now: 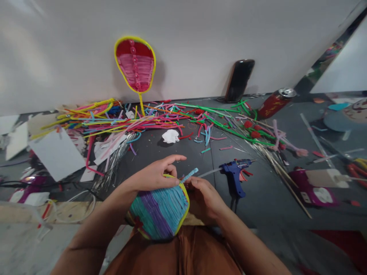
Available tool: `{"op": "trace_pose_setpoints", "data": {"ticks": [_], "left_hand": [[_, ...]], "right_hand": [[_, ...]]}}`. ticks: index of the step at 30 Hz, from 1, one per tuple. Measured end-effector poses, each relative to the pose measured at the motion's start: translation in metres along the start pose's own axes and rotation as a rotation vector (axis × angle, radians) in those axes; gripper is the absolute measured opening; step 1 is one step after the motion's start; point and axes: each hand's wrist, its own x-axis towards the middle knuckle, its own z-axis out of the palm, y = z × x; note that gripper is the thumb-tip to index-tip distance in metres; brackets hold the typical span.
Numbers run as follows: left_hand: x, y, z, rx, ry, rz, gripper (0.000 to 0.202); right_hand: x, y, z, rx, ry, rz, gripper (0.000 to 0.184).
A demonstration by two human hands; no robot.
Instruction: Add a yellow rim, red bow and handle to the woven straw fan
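Close to my lap is a rounded pipe-cleaner panel (pixel 162 206), striped teal, purple and light blue, with yellow edging and a red piece at its lower left. My left hand (pixel 156 173) lies over its upper edge and grips it, with the index finger stretched out. A short light-blue pipe cleaner (pixel 189 175) sticks up at the panel's upper right corner. There my right hand (pixel 205 193) has its thumb and fingers pinched together at the base of that pipe cleaner; the exact contact is partly hidden.
A blue glue gun (pixel 235 173) lies right of my hands. Behind are heaped pipe cleaners (pixel 160 118), a crumpled white tissue (pixel 170 136), and a pink panel with yellow rim (pixel 135 67) against the wall. A phone (pixel 239 81), a red can (pixel 275 103) and thin sticks (pixel 282 173) are to the right.
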Motion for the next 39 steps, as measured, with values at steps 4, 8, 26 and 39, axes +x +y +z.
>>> {"op": "trace_pose_setpoints", "data": {"ticks": [4,8,26,39], "left_hand": [[0.000,-0.002,-0.001,0.002,-0.006,0.010,0.064],[0.000,-0.007,-0.004,0.015,-0.026,0.036,0.060],[0.005,-0.017,-0.001,0.118,0.120,0.119,0.051],[-0.034,-0.065,-0.018,-0.264,0.987,0.146,0.077]], "right_hand": [[0.002,0.004,-0.006,0.089,0.037,-0.001,0.026],[0.001,0.002,-0.010,0.155,0.120,-0.003,0.036],[0.004,-0.034,-0.013,-0.179,0.197,-0.171,0.031],[-0.008,-0.061,-0.025,0.230,0.541,-0.530,0.038]]}}
